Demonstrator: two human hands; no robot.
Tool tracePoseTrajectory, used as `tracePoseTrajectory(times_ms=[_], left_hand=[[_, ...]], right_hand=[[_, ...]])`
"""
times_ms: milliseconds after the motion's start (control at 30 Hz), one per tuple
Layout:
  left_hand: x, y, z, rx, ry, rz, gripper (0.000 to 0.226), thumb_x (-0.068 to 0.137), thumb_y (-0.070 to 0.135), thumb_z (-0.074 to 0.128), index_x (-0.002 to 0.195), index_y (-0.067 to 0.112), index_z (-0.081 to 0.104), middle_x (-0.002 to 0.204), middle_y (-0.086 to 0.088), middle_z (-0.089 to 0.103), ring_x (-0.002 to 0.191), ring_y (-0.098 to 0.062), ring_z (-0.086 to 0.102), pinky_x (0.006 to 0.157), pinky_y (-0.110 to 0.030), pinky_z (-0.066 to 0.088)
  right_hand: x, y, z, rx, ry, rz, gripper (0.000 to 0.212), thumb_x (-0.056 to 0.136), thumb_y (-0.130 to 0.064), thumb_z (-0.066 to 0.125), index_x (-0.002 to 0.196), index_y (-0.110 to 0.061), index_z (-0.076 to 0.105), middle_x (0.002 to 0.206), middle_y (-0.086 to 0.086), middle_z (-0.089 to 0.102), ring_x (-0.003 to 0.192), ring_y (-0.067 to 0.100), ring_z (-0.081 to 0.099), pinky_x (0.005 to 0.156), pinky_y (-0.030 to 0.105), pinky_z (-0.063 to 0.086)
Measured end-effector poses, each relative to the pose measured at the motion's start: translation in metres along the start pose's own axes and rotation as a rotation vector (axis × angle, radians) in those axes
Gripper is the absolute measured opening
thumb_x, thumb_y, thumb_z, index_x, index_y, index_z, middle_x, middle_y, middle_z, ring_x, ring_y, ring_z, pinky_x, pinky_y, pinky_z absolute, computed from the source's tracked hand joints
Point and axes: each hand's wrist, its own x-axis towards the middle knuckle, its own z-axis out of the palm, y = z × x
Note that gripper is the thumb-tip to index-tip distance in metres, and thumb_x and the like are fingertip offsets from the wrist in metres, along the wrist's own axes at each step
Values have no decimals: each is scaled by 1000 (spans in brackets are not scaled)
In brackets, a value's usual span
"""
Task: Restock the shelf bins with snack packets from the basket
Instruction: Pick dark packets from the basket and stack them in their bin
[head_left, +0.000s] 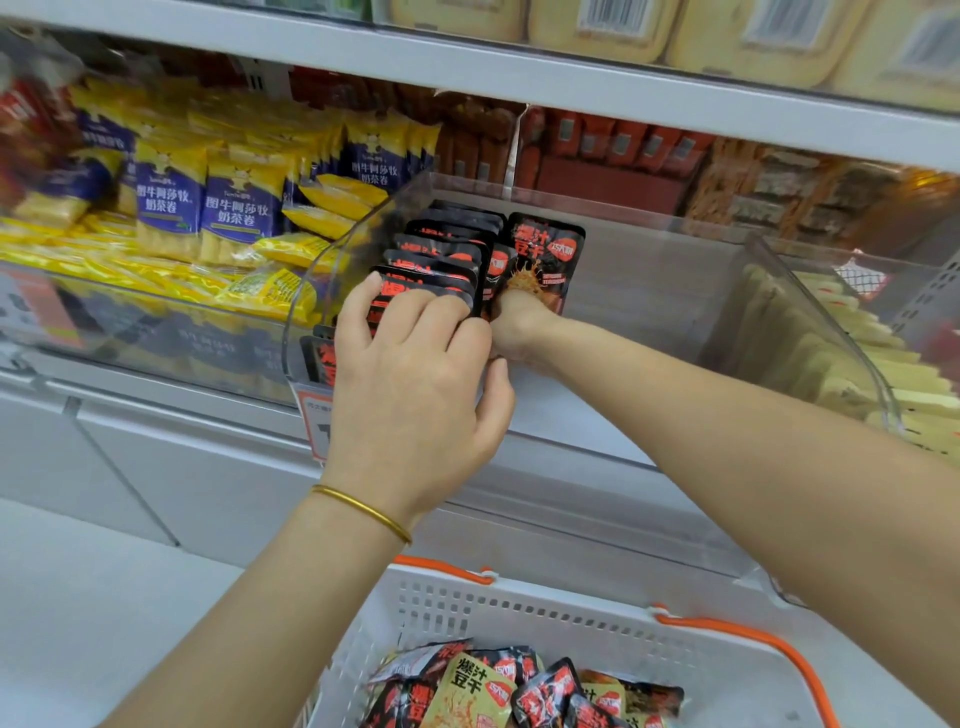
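While the left hand (415, 374), a thin gold bangle (363, 512) at its wrist, curls its fingers over the front of a row of black-and-red snack packets (441, 249) standing in the clear acrylic shelf bin (311, 291), the right hand (519, 332) grips one more black-and-red packet (545, 254) upright by its lower edge, just beside that row. Below, a white perforated plastic basket (571, 613) with orange handles holds loose black and yellow packets (467, 691).

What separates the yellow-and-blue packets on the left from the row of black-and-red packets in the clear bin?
A curved clear plastic divider stands between them, visible in the head view.
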Motion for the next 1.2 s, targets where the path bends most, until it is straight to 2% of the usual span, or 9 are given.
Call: tracePoseTrajectory(times_ms=[67,300,434,701,768,868,935,1068,1202], left_hand=[[0,-1,0,-7,0,1,28,85,31,46,86,12,67,96,-5,66,97,-29,59,105,-48,28],[0,0,0,-10,-29,-1,28,85,31,45,87,12,67,96,-4,66,97,-28,59,105,-47,30],[-1,1,-2,-5,-25,-10,28,86,30,46,87,13,67,96,-3,66,96,-28,59,104,-47,31],[0,1,-2,-25,-59,-13,28,85,29,45,86,12,67,93,-3,66,96,-27,59,105,-46,31],[-1,0,-1,-26,-57,-9,27,86,29,46,86,12,67,94,-3,66,95,-27,59,104,-46,31],[-3,-1,-3,-36,-23,1,26,87,29,47,88,13,68,98,-3,67,99,-26,59,105,-46,30],[-6,2,-9,-35,37,30,24,87,27,49,90,13,69,104,-3,67,103,-26,58,103,-45,30],[-26,29,-30,-91,174,116,19,84,24,54,89,14,69,102,-1,67,96,-26,54,85,-41,33],[-66,60,-36,-212,-82,165,17,81,22,53,85,13,67,92,-3,65,83,-29,54,70,-39,38]], right_hand=[[3,2,3,-6,14,-26,21,87,0,49,106,2,59,95,12,57,87,23,53,68,28,44],[3,1,1,-261,38,-139,22,91,-7,50,112,-1,57,102,12,55,98,26,55,69,28,39],[16,-1,-2,-138,139,-114,41,89,-14,55,127,-1,45,117,11,59,103,26,58,73,27,44],[18,-2,6,-157,55,-141,77,90,-15,56,146,3,8,142,18,37,118,25,45,103,35,40],[12,-3,2,-150,33,-132,76,90,-14,56,147,1,8,141,15,38,121,27,45,98,29,41],[-11,-4,-15,7,-34,-28,45,91,-3,49,135,-3,36,118,15,53,107,29,57,74,28,53],[-35,-8,-32,74,-23,29,32,93,0,45,125,0,48,110,18,58,101,32,63,72,32,57],[-112,-8,-69,320,75,-124,39,93,9,37,130,-1,45,98,13,51,80,28,68,62,32,57],[-223,21,-84,505,-31,-289,28,92,10,43,105,-10,57,87,10,59,63,21,68,46,28,53]])
